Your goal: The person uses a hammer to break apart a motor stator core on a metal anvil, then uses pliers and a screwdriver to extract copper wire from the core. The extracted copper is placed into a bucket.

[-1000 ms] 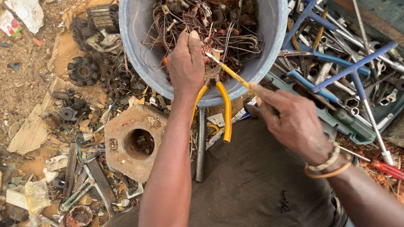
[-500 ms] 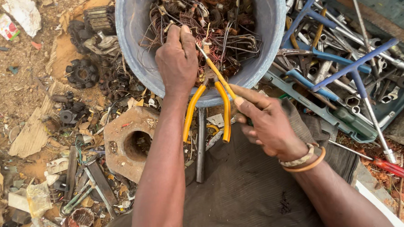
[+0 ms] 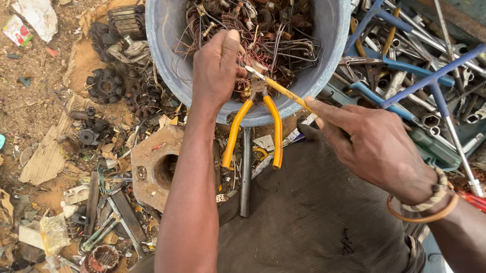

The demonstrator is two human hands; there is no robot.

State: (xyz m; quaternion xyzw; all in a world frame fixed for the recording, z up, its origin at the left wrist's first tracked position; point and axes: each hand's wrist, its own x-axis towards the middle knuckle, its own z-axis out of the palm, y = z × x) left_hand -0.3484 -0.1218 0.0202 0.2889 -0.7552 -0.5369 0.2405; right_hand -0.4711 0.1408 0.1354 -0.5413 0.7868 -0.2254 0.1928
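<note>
The left hand [image 3: 215, 70] grips the head of the yellow-handled pliers [image 3: 256, 116] at the near rim of the grey bucket [image 3: 327, 47], fingers curled shut around it, the two handles hanging down toward the person. The right hand [image 3: 376, 148] lies to the right and lower, its fingers pinched closed on a thin yellow rod [image 3: 285, 93]. The rod's long axis slants up-left, and its far tip meets the pliers' jaws just beside the left fingers, over the tangled wire [image 3: 258, 17].

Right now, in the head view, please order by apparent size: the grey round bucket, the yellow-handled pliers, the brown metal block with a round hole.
1. Grey round bucket
2. Brown metal block
3. Yellow-handled pliers, though length is similar.
</note>
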